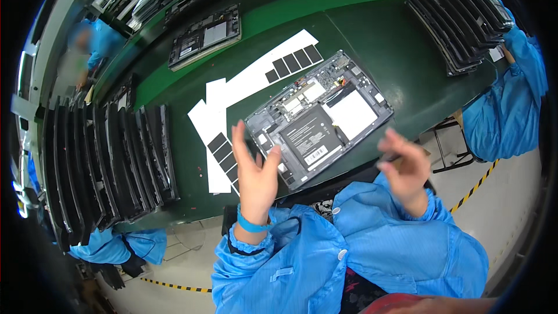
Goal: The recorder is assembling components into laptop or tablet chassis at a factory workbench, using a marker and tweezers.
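Note:
An opened laptop base (pixel 278 96) lies slanted on the green table in front of me, its inside facing up. It shows a black battery (pixel 311 134) with a printed label, a white rectangular panel (pixel 352 113) and a circuit board with wires along the far side. My left hand (pixel 256 180), with a blue wrist strap, is at the base's near left edge. Its fingers are stretched and apart, the thumb over the edge; whether it touches is unclear. My right hand (pixel 405 170) is off the near right corner, slightly blurred, fingers loosely bent and apart, holding nothing.
White sheets (pixel 247 78) with black rectangular stickers (pixel 293 62) lie left of and beyond the base. Stacks of dark laptop parts stand at left (pixel 107 163) and far right (pixel 456 17). Another opened base (pixel 206 35) lies farther back. People in blue sit at right (pixel 503 110) and left.

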Demonstrator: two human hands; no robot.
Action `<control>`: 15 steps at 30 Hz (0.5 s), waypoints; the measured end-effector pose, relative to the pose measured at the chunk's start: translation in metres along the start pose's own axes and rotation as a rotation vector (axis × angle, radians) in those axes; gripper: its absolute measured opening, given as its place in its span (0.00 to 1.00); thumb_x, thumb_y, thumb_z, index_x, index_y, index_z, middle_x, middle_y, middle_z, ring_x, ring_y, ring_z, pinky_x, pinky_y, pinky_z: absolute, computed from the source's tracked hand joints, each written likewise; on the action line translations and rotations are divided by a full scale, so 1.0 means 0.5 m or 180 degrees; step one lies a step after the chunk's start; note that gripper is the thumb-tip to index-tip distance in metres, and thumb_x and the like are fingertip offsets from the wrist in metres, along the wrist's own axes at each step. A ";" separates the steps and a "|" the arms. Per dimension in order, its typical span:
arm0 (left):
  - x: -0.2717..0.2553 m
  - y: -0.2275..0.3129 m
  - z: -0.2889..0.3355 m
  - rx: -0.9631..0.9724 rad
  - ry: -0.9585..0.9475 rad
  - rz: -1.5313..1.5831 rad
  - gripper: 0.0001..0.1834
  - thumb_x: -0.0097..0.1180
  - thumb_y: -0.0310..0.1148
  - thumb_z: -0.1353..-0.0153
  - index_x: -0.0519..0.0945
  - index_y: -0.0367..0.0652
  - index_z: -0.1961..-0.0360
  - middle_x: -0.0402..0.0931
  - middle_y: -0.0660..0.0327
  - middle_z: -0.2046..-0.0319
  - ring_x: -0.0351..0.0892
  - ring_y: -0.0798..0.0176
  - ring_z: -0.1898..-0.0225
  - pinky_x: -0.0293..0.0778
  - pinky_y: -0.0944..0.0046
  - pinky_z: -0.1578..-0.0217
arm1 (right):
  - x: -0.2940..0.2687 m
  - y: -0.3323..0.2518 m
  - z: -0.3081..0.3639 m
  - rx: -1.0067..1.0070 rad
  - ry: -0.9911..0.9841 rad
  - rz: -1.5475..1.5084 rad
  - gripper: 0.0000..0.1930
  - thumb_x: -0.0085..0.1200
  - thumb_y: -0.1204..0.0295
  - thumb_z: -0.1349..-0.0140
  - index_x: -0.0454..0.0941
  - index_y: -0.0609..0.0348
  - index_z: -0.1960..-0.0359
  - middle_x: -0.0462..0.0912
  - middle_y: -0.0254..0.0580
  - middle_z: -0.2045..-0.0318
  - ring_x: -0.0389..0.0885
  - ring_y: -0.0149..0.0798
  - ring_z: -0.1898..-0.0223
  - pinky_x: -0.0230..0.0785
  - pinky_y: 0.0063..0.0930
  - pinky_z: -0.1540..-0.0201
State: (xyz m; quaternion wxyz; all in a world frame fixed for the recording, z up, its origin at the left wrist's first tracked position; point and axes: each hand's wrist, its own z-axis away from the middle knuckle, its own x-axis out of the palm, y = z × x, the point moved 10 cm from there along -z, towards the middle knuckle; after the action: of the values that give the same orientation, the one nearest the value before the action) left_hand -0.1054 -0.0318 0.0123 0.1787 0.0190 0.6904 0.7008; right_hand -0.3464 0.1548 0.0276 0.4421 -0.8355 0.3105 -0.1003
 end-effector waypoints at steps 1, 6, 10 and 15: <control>-0.004 -0.030 0.010 0.0067 -0.0171 0.0092 0.41 0.57 0.32 0.39 0.50 0.43 0.29 0.38 0.46 0.27 0.44 0.46 0.27 0.52 0.43 0.33 | -0.007 0.004 -0.050 -0.0107 -0.0112 0.0444 0.29 0.71 0.77 0.55 0.73 0.66 0.49 0.78 0.55 0.47 0.81 0.40 0.50 0.73 0.27 0.54; -0.023 0.067 0.025 0.0676 -0.0290 -0.1180 0.30 0.57 0.33 0.39 0.64 0.39 0.36 0.57 0.45 0.34 0.58 0.45 0.33 0.59 0.52 0.37 | -0.049 0.140 -0.189 0.1342 -0.0095 -0.0282 0.13 0.56 0.72 0.36 0.72 0.64 0.54 0.84 0.52 0.62 0.82 0.31 0.64 0.70 0.17 0.63; 0.029 0.144 -0.046 0.1095 -0.0875 -0.1874 0.19 0.60 0.36 0.41 0.78 0.35 0.51 0.74 0.45 0.46 0.72 0.45 0.42 0.65 0.55 0.41 | 0.092 0.130 -0.304 0.1404 -0.0966 -0.0626 0.16 0.44 0.62 0.28 0.75 0.64 0.54 0.85 0.45 0.70 0.79 0.26 0.77 0.68 0.16 0.74; 0.086 0.072 -0.205 0.1664 -0.0972 -0.2990 0.26 0.53 0.50 0.35 0.79 0.40 0.46 0.65 0.39 0.38 0.60 0.34 0.35 0.58 0.49 0.35 | 0.339 0.220 -0.395 0.1367 -0.1699 -0.0286 0.16 0.55 0.62 0.33 0.80 0.65 0.58 0.82 0.36 0.74 0.76 0.23 0.77 0.68 0.17 0.75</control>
State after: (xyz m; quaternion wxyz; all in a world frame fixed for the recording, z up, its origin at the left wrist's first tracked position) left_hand -0.1820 -0.1178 0.0332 0.5591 -0.1457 0.7418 0.3406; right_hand -0.3475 -0.1276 0.0377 0.6687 -0.7330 0.1186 0.0394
